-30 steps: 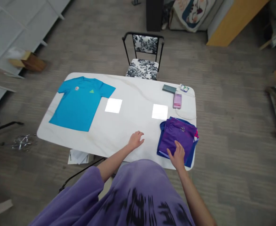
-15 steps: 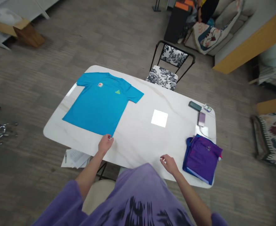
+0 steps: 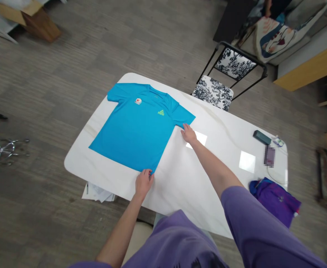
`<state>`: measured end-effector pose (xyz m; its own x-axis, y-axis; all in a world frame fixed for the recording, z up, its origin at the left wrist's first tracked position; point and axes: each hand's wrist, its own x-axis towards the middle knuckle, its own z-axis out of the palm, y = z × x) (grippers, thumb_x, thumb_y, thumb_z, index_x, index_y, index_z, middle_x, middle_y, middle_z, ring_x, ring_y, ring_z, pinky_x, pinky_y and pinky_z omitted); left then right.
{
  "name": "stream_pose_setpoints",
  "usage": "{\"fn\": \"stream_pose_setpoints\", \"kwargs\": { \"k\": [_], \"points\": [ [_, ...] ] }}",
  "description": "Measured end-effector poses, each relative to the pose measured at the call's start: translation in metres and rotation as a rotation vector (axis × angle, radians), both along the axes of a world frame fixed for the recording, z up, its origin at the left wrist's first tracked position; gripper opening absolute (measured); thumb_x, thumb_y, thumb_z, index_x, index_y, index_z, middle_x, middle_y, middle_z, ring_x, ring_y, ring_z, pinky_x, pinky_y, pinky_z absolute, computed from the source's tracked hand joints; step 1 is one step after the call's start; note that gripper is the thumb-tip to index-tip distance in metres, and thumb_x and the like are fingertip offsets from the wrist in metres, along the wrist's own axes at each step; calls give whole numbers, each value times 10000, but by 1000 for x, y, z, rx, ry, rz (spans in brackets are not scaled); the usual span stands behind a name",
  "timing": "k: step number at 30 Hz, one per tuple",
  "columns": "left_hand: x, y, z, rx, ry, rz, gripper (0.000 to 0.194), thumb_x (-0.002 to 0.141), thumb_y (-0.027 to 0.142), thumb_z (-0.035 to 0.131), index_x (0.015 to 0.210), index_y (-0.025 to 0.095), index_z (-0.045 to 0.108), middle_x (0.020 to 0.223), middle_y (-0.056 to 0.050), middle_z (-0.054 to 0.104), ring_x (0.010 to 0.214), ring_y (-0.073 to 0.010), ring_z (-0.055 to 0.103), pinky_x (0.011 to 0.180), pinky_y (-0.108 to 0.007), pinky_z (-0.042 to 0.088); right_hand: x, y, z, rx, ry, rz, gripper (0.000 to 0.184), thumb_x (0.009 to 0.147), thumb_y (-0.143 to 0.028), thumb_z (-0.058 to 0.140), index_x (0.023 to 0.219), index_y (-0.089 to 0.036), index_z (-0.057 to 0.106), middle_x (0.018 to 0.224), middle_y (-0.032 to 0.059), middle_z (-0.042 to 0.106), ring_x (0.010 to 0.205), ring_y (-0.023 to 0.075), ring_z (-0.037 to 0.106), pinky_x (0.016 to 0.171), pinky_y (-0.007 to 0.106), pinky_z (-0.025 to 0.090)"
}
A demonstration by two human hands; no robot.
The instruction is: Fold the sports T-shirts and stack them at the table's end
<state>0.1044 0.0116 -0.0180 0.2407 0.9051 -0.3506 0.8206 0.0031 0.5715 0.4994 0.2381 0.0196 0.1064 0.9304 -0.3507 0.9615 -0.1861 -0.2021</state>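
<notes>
A blue short-sleeved T-shirt (image 3: 135, 130) lies spread flat on the white table, with a round badge and a green logo on its chest. My left hand (image 3: 144, 183) is closed at the shirt's near right hem corner, its fingertips pinching the cloth. Over at the sleeve on the right, my right hand (image 3: 189, 134) touches the edge with its thumb and fingers apart. Farther right, partly covered by my right sleeve, rests a stack of folded purple and blue clothes (image 3: 278, 203).
On the white table (image 3: 177, 178), a dark case (image 3: 262, 137) and a blurred phone (image 3: 269, 156) with a cable lie at the right end. A patterned chair (image 3: 213, 91) stands at the far side. Papers (image 3: 98, 192) stick out below the near edge.
My right hand has moved from the near table edge, left and forward, to the shirt's sleeve. My left hand stays at the hem corner. The view has shifted left.
</notes>
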Motion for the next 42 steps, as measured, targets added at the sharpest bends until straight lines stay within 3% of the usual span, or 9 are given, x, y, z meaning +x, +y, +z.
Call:
{"fn": "stream_pose_setpoints", "kwargs": {
  "k": [5,12,16,20,26,31,35,38,42],
  "points": [
    [2,-3,1,-7,56,-45,235,1100,408,468,1154,382,696,1153,-180,739,1111,-427,718,973,-646,543,2,46,-28,-151,-88,48,801,1165,-546,276,1829,-102,232,1914,171,123,1765,354,198,1411,585,268],
    [34,-23,14,-58,104,-164,158,1074,336,501,1021,360,648,1078,-166,742,1109,-428,710,969,-659,520,46,-1,-32,-194,-127,107,904,1135,-640,205,1852,-101,91,1916,128,-50,1792,327,43,1443,579,123],
    [83,-55,19,-107,110,-302,120,1029,295,553,955,354,627,1015,-152,747,1078,-423,730,948,-652,527,101,-52,-30,-169,-111,94,915,1131,-667,203,1853,-114,111,1916,118,-30,1791,330,59,1445,581,101],
    [160,-105,18,-186,77,-436,127,984,252,605,923,354,650,987,-164,758,1068,-423,751,937,-647,545,171,-123,-27,-164,-75,58,896,1143,-660,247,1851,-121,145,1920,115,-2,1790,327,80,1448,585,78],
    [307,-211,-2,-327,-32,-575,228,964,180,667,800,335,702,902,-160,750,993,-362,793,945,-581,569,298,-255,-26,-168,-39,-1,891,1166,-652,307,1842,-91,163,1914,155,-4,1790,336,66,1443,624,53],
    [425,-311,-21,-425,-84,-646,174,1032,369,782,893,270,751,917,-53,772,952,-215,766,930,-389,618,403,-364,-22,-196,-89,-46,863,1186,-637,336,1839,-95,174,1906,172,-15,1783,339,125,1437,637,112],
    [493,-372,-20,-472,-93,-671,196,1018,388,803,871,271,747,910,-58,782,929,-215,780,900,-383,632,471,-426,-13,-243,-123,-21,847,1228,-597,241,1789,36,210,1864,312,-85,1771,359,148,1406,631,151],
    [519,-388,-11,-477,-137,-648,150,936,331,847,834,307,740,873,-104,790,884,-282,812,809,-453,633,497,-449,-6,-223,-127,-23,844,1237,-545,170,1748,126,217,1830,395,-78,1763,389,147,1388,650,162],
    [513,-349,6,-417,-196,-573,45,977,392,792,986,379,751,976,-117,814,916,-266,819,760,-427,638,470,-470,5,-62,-71,-118,820,1208,-542,324,1825,-26,165,1903,236,39,1786,337,100,1438,610,131]
  ]
}}
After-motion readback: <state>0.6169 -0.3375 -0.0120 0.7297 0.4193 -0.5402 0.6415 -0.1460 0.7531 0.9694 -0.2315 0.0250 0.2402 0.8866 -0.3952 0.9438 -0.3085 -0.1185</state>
